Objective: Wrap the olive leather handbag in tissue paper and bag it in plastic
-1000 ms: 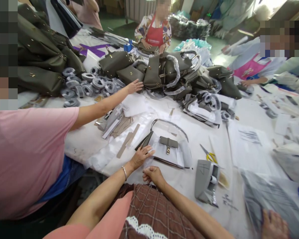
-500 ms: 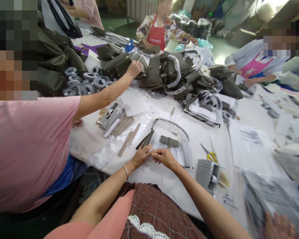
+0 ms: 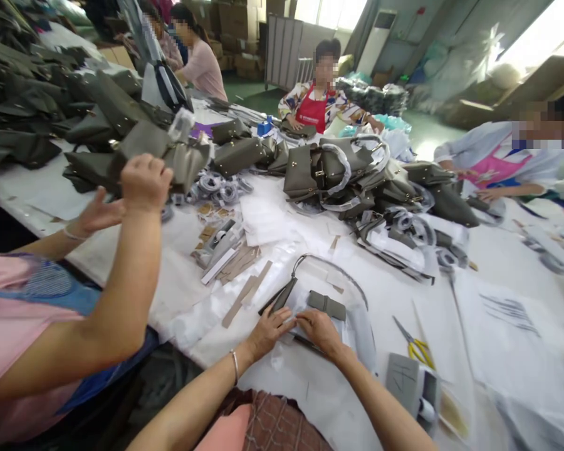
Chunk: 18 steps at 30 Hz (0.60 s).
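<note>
In front of me lies a dark olive handbag (image 3: 326, 305), its body largely under whitish wrapping (image 3: 352, 332) and its wrapped strap (image 3: 341, 266) arching away from me. My left hand (image 3: 269, 330) rests at the bag's left side with fingers stretched out, beside a dark tassel-like strip (image 3: 282, 294). My right hand (image 3: 320, 330) is on the near part of the bag, thumb and fingers pinched together close to the left fingertips. Whatever is in that pinch is too small to make out.
Yellow-handled scissors (image 3: 418, 347) and a grey tape dispenser (image 3: 411, 388) lie to the right. Brown card strips (image 3: 247, 293) and another dispenser (image 3: 220, 237) are at left. Piled olive handbags (image 3: 305, 172) stand beyond. A co-worker's raised arm (image 3: 138, 263) is at left; others sit across.
My view has swung up and left. The co-worker at left has drawn their arm back from the pile and now handles an olive bag. My hands stay at the handbag.
</note>
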Available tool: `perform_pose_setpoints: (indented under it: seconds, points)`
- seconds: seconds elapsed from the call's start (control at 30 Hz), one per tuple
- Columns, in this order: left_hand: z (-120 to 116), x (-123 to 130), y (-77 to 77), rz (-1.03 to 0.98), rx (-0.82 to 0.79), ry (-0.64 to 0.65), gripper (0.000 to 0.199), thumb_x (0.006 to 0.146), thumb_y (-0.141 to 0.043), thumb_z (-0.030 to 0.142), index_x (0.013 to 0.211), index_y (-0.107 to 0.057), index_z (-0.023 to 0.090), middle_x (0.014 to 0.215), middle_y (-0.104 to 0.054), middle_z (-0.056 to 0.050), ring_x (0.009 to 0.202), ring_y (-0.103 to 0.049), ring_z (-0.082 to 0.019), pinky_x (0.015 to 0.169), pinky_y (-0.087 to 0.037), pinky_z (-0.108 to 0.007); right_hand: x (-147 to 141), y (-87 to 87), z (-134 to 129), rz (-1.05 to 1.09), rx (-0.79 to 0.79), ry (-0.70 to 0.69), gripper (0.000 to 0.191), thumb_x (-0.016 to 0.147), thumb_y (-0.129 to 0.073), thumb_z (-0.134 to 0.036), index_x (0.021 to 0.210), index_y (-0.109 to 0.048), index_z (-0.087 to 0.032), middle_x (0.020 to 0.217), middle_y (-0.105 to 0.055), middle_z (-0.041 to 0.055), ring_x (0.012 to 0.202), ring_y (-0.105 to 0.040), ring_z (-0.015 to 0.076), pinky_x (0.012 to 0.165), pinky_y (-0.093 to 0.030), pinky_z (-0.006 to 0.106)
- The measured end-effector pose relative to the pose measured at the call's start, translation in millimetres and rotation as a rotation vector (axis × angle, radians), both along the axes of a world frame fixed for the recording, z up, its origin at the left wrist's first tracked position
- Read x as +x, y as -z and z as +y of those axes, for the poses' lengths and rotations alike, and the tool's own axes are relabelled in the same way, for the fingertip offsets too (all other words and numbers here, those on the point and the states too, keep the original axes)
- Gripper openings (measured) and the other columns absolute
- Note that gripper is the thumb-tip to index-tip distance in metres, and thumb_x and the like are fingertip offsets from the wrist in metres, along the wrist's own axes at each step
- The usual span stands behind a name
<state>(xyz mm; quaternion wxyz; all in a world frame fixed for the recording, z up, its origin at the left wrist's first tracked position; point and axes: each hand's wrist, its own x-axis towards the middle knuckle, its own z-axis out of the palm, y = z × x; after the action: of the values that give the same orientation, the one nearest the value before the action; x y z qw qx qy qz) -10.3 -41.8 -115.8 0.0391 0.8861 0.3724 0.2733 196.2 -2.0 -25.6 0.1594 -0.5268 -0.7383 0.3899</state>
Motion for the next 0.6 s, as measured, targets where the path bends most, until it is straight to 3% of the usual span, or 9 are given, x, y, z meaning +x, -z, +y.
perform_pose_setpoints:
  seconds: [0.07, 0.17, 0.3, 0.4, 0.5, 0.6]
  points:
    - [0.1, -1.5, 0.3, -0.019, 0.007, 0.006, 0.044, 0.097, -0.037, 0.007, 0.136, -0.051, 0.023, 0.131, -0.059, -0.009, 0.133, -0.047, -0.022, 0.111, -0.036, -0.054, 12.4, -12.7, 22.3, 0.005, 0.007, 0.099, 0.022, 0.087, -0.056, -0.032, 0.092, -0.076, -0.027, 0.097, -0.074, 0.0041, 0.091, -0.066, 0.023, 0.088, -0.046, 0.033]
    - [0.9, -3.3, 1.0, -0.03, 0.012, 0.013, 0.044, 0.096, -0.037, 0.007, 0.135, -0.052, 0.023, 0.131, -0.06, -0.009, 0.133, -0.047, -0.021, 0.111, -0.038, -0.051, 42.6, -26.2, 66.0, -0.013, 0.088, 0.373, 0.024, 0.085, -0.055, -0.035, 0.095, -0.075, -0.024, 0.1, -0.074, 0.0042, 0.093, -0.067, 0.0227, 0.09, -0.046, 0.032]
    - [1.9, -3.3, 1.1, -0.031, 0.016, 0.006, 0.046, 0.096, -0.035, 0.007, 0.135, -0.052, 0.024, 0.129, -0.061, -0.007, 0.131, -0.049, -0.02, 0.111, -0.04, -0.048, 86.3, -25.3, 125.5, -0.295, 0.004, 0.633, 0.035, 0.09, -0.047, -0.036, 0.108, -0.07, -0.018, 0.109, -0.072, 0.0082, 0.104, -0.065, 0.0217, 0.094, -0.044, 0.03]
    - [2.8, -3.0, 1.4, -0.045, 0.044, -0.022, 0.046, 0.096, -0.035, 0.008, 0.133, -0.054, 0.026, 0.127, -0.063, -0.006, 0.129, -0.052, -0.02, 0.111, -0.041, -0.046, 102.3, -14.6, 159.5, -0.446, -0.126, 0.679, 0.043, 0.087, -0.053, -0.041, 0.114, -0.067, -0.01, 0.115, -0.068, 0.0181, 0.112, -0.062, 0.0297, 0.094, -0.045, 0.036]
    - [0.4, -3.4, 2.3, -0.035, 0.077, -0.067, 0.043, 0.096, -0.037, 0.013, 0.131, -0.056, 0.03, 0.124, -0.065, -0.002, 0.127, -0.053, -0.018, 0.113, -0.04, -0.043, 103.2, 1.1, 180.2, -0.513, -0.218, 0.662, 0.063, 0.081, -0.06, -0.05, 0.119, -0.061, 0.0, 0.116, -0.063, 0.031, 0.113, -0.061, 0.0388, 0.09, -0.047, 0.043]
    - [-6.3, -1.5, 5.3, 0.019, 0.07, -0.102, 0.038, 0.097, -0.041, 0.019, 0.127, -0.058, 0.033, 0.124, -0.066, 0.002, 0.128, -0.052, -0.016, 0.116, -0.037, -0.04, 107.9, 24.9, 192.0, -0.615, -0.254, 0.645, 0.079, 0.076, -0.06, -0.062, 0.125, -0.055, 0.0, 0.119, -0.061, 0.0329, 0.113, -0.061, 0.0401, 0.088, -0.049, 0.046]
